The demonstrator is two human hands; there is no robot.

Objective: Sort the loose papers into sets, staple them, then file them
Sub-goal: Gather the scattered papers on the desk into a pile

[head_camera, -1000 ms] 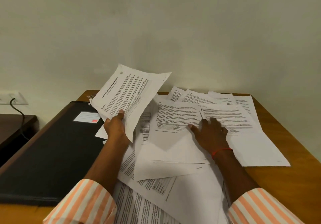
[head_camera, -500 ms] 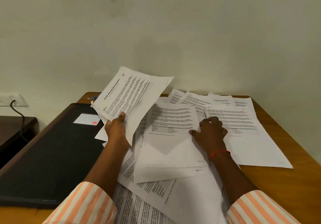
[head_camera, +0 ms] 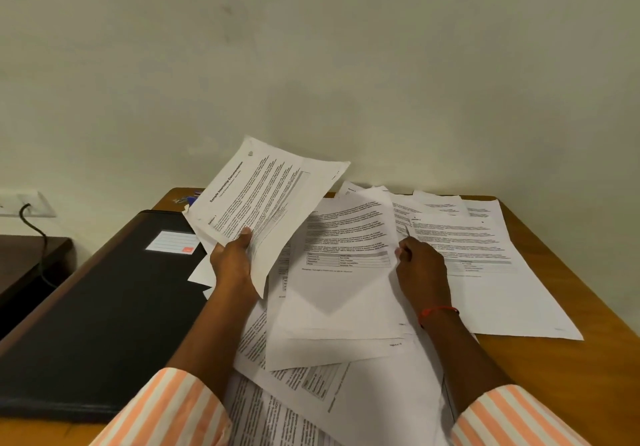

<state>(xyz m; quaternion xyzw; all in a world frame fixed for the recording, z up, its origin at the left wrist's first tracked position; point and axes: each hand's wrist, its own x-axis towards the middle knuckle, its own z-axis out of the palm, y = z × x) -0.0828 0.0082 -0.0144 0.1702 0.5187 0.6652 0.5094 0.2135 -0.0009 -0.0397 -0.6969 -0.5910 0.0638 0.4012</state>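
Observation:
My left hand [head_camera: 232, 262] holds a small set of printed sheets [head_camera: 266, 199] raised and tilted above the desk, thumb on the front page. My right hand [head_camera: 423, 269] pinches the right edge of one printed sheet [head_camera: 343, 272], which is lifting off the pile. Many loose papers [head_camera: 485, 258] lie overlapping across the wooden desk [head_camera: 568, 369], some running under my forearms. A black file folder [head_camera: 104, 314] with a white label lies flat at the left. A stapler is not visible.
A wall rises directly behind the desk. A small blue object [head_camera: 187, 199] lies at the desk's far left corner behind the held sheets. A dark side table [head_camera: 27, 265] and a wall socket [head_camera: 26, 203] with a cable are at the far left.
My right hand went from lying flat on the pile to pinching one sheet's edge and lifting it toward the left. My left hand stays raised with its set.

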